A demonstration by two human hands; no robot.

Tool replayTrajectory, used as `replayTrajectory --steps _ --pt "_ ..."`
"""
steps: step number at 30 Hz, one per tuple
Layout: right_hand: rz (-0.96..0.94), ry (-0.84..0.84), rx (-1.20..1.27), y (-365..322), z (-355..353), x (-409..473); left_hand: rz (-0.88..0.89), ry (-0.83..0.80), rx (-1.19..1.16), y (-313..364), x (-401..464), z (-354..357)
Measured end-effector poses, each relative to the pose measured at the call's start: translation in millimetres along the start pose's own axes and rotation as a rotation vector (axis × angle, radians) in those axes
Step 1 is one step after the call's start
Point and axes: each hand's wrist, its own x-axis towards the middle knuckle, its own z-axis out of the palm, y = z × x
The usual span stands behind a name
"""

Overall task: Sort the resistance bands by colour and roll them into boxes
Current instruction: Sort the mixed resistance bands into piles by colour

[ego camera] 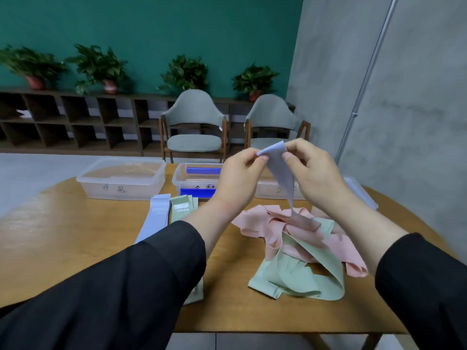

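Both hands, left hand (238, 173) and right hand (316, 178), pinch the top end of the lilac band (279, 168) raised above the tangled pile (298, 243) at five o'clock on the table (75, 236); to free it cleanly, I judge, draw it straight up slowly; then lay it flat by the sorted lilac strip (156, 218) at nine o'clock.

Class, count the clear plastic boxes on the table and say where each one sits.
3, in a row along the table's far edge: left box, middle box with something blue inside, right box mostly hidden behind the hands. More could be hidden.
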Motion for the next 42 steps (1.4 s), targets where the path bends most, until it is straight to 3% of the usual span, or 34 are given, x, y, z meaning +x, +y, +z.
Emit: replayTrajectory --steps 10,16,24,32,35,38,40,42 --pt "0.217 0.015 0.102 -15 11 -24 0.012 0.102 -0.124 56 14 -29" --pt "0.178 -0.061 0.201 -46 42 -37 -0.009 0.212 -0.134 60 18 -68" --pt "0.359 -0.287 0.697 -90 120 -62 -0.112 0.334 -0.118 40 24 -151" --pt "0.537 -0.449 0.832 -120 180 -73 -0.232 0.344 0.039 -33 19 -206" --pt "0.559 -0.482 0.649 -112 204 -64 -0.343 0.277 0.141 -70 24 -211" --pt "0.311 -0.548 -0.098 -83 229 -60 -0.558 0.095 0.303 -122 4 -213" --pt "0.202 -0.548 -0.229 -67 241 -65 -0.612 0.079 0.405 -156 -28 -216" --pt "0.102 -0.59 -0.225 -55 252 -69 -0.548 0.084 0.451 -179 -59 -216"
